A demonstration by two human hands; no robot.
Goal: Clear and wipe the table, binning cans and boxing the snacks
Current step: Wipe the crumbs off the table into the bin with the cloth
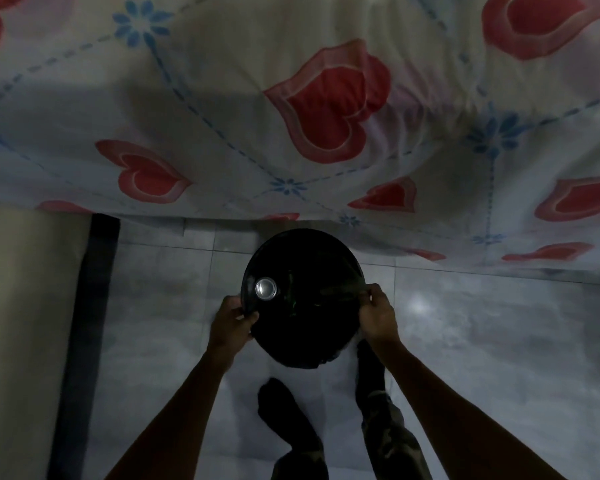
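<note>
Shows the binning step: black bin (309, 249) by the bed (222, 98), gripped at opposite rim edges by left hand (234, 318) and right hand (378, 315), fingers curled; one can (265, 288) inside. Probably calls next for letting go and fetching remaining items.

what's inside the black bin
One can, silver end up, shows inside the black bin near its left side. The left hand and right hand grip the rim. The rest of the inside is too dark to tell what else lies there.
</note>
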